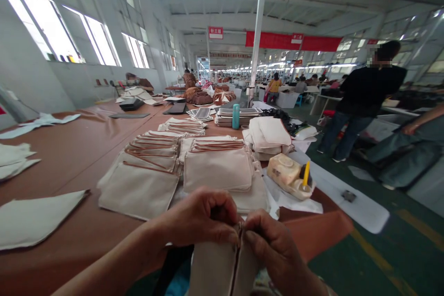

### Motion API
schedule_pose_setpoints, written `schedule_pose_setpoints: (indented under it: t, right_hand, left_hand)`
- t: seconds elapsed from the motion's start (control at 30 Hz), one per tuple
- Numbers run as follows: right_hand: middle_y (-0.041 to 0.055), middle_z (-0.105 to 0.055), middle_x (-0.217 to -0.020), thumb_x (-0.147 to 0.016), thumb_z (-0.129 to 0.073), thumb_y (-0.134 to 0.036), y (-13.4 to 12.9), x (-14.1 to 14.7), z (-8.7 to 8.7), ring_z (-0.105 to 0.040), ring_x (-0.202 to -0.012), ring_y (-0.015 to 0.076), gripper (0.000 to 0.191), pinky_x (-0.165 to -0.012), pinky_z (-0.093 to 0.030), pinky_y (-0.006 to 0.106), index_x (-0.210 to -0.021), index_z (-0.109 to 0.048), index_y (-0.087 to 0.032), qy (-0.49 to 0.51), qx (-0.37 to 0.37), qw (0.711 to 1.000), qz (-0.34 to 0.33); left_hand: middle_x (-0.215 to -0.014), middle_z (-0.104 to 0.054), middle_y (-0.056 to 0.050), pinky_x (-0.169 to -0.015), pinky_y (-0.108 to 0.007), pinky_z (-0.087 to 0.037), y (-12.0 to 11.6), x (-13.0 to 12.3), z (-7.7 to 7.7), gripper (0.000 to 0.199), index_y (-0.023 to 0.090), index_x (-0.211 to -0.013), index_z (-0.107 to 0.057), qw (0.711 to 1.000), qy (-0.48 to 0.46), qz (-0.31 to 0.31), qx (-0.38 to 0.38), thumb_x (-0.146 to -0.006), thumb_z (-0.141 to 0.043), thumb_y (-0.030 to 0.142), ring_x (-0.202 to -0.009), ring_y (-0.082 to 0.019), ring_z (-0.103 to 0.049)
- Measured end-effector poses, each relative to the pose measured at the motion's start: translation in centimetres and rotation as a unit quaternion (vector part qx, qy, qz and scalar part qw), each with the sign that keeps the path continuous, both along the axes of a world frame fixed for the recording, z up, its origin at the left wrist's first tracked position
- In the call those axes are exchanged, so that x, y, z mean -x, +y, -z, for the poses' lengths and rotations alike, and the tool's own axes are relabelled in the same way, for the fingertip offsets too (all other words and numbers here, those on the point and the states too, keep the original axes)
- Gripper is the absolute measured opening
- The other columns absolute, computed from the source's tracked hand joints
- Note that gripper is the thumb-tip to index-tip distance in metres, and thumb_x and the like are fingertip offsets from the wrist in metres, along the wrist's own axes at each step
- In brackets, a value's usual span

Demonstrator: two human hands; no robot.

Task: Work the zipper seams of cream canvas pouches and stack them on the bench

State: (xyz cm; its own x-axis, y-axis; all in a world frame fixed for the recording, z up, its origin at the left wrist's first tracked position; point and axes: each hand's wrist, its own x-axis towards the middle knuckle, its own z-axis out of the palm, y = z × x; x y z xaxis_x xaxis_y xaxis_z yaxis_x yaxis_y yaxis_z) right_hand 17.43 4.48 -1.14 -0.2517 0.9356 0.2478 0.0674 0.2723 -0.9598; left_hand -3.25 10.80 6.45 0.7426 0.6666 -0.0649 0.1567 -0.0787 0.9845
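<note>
As a canvas pouch (pixel 222 270) is hanging upright just below both hands, its brown zipper (pixel 238 252) is running up between them, and the person is pinching its top end. The left hand (pixel 199 217) is curled nearly shut, with its fingers (pixel 222 206) folding over the top of the pouch beside the zipper. The right hand (pixel 274 245) is closing on the other side of the zipper, gripping the canvas, though the exact finger contact is hidden. Directly ahead of the hands, a stack of zippered canvas pouches (pixel 218 171) is sitting on a brown work table (pixel 69 240), and a second stack (pixel 138 189) is lying toward the left hand's side. Beyond the right hand, a pale waxy block (pixel 282 169) and a yellow stick (pixel 306 173) are resting on white paper (pixel 294 203). Farther ahead, a teal bottle (pixel 236 116) is standing against stacked metal trays (pixel 248 112), while a co-worker in a black top (pixel 364 88) is standing well out past the right hand.
</note>
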Motion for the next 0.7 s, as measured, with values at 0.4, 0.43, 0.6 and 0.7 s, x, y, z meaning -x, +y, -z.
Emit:
schedule_pose_setpoints:
  t: [0.4,0.43,0.6,0.7]
  right_hand:
    - [0.0016,-0.063,-0.081,-0.102,-0.041,-0.035,1.2,-1.9,0.6,-0.057,-0.077,0.0195,0.024,-0.071,-0.039,0.029,-0.09,-0.059,-0.023,-0.16,-0.079,0.981,0.078]
    - [0.0012,-0.062,-0.08,-0.102,-0.041,-0.036,1.4,-2.0,0.6,-0.056,-0.076,0.019,0.027,-0.069,-0.039,0.028,-0.088,-0.059,-0.023,-0.15,-0.057,0.985,0.068]
    - [0.0002,-0.06,-0.079,-0.098,-0.05,-0.044,2.1,-2.4,0.3,-0.053,-0.074,0.0163,0.03,-0.064,-0.04,0.025,-0.083,-0.059,-0.019,-0.044,0.034,0.998,-0.027]
    - [0.0007,-0.06,-0.078,-0.097,-0.052,-0.045,2.0,-2.8,0.6,-0.052,-0.073,0.0165,0.031,-0.064,-0.039,0.026,-0.082,-0.059,-0.019,-0.033,0.031,0.999,-0.022]
  left_hand:
    - [-0.077,-0.061,-0.002,-0.063,-0.024,-0.034,1.2,-1.7,2.9,0.021,0.018,-0.086,-0.061,0.895,0.158,0.039,-0.415,-0.099,-0.046,0.027,-0.067,-0.013,-0.051]
    - [-0.077,-0.06,-0.002,-0.063,-0.025,-0.033,1.1,-1.9,3.1,0.021,0.019,-0.087,-0.06,0.882,0.183,0.03,-0.432,-0.1,-0.044,0.026,-0.068,-0.014,-0.05]
    - [-0.081,-0.055,0.0,-0.068,-0.025,-0.034,0.4,-2.2,3.0,0.026,0.019,-0.088,-0.054,0.941,0.151,0.012,-0.301,-0.102,-0.039,0.035,-0.071,-0.015,-0.045]
    - [-0.074,-0.048,0.001,-0.06,-0.022,-0.033,0.4,-2.4,3.8,0.033,0.017,-0.082,-0.052,1.0,0.006,0.023,-0.02,-0.095,-0.051,0.048,-0.066,-0.012,-0.039]
